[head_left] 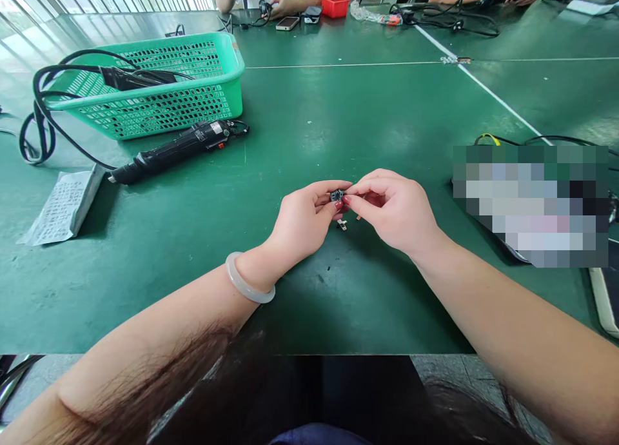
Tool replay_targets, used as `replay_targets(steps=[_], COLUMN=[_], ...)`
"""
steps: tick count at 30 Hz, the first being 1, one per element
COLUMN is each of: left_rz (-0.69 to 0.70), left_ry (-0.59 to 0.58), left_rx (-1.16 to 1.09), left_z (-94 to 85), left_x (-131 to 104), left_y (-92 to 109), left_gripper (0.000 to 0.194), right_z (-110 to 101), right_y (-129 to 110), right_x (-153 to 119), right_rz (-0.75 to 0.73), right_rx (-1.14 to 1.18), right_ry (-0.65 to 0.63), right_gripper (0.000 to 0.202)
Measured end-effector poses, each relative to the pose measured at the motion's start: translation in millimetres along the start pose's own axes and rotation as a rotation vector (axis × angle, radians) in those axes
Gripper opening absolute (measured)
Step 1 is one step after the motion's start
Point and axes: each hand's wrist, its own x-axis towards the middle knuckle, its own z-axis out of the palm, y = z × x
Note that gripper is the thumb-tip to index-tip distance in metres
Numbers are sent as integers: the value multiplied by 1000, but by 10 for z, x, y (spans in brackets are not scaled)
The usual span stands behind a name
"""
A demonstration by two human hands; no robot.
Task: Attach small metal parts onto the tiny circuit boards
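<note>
A small dark part with a moulded look (336, 195) is pinched between the thumb and fingers of my left hand (305, 218), just above the table. My right hand (397, 206) meets it from the right, thumb and forefinger pressed together at the part's edge. Whether the right fingertips hold a separate tiny piece is too small to tell. Under the fingertips lies a small shiny metal piece (342, 225). A tiny orange-brown bit (358, 217) shows below my right fingers, mostly hidden.
On the left stand a green plastic basket (227, 100) with cables, a black electric screwdriver (174, 151) and a folded paper packet (65, 206) with writing. A blurred-out object (529, 206) lies right. Across the green table (387, 109), a red box (334, 6) sits near co-workers' hands (285, 6).
</note>
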Motion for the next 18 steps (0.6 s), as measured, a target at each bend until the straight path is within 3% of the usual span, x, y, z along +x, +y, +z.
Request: replay_targets(steps=[6, 18], left_rz=[36, 31], left_ry=[-27, -37], left_rx=[49, 48], left_z=[-12, -19], left_x=[-1, -9], left_y=[-19, 4], left_gripper=[44, 35], right_z=[-15, -41], right_y=[11, 26], right_x=[11, 19], right_rz=[10, 15], right_rx=[25, 55], right_ry=[3, -47], right_gripper=[9, 9])
